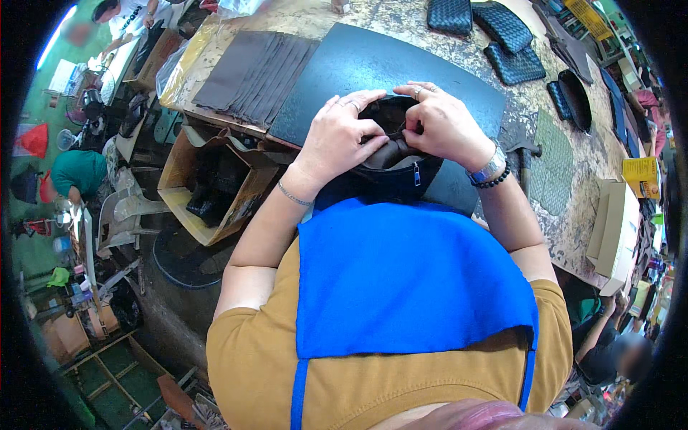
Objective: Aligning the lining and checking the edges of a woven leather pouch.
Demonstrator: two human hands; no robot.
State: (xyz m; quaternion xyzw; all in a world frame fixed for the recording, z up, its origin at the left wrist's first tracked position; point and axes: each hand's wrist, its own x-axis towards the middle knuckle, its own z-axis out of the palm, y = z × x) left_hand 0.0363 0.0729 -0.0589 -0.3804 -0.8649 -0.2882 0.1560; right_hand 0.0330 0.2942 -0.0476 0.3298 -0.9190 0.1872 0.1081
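Observation:
A dark leather pouch (390, 172) with a brown lining and a zipper rests at the near edge of a black work mat (373, 64). My left hand (340, 136) grips the pouch's open top from the left, fingers curled into it. Pinching the same opening from the right is my right hand (441, 122), with rings, a metal watch and a bead bracelet at the wrist. Both hands press together over the brown lining. A blue apron (408, 279) over a mustard shirt fills the foreground.
A stack of brown leather strips (251, 72) lies left of the mat. Woven dark pouches (502, 36) sit at the table's far side, a hammer (523, 154) to the right. An open cardboard box (215, 186) stands below the table. Other people work at left and lower right.

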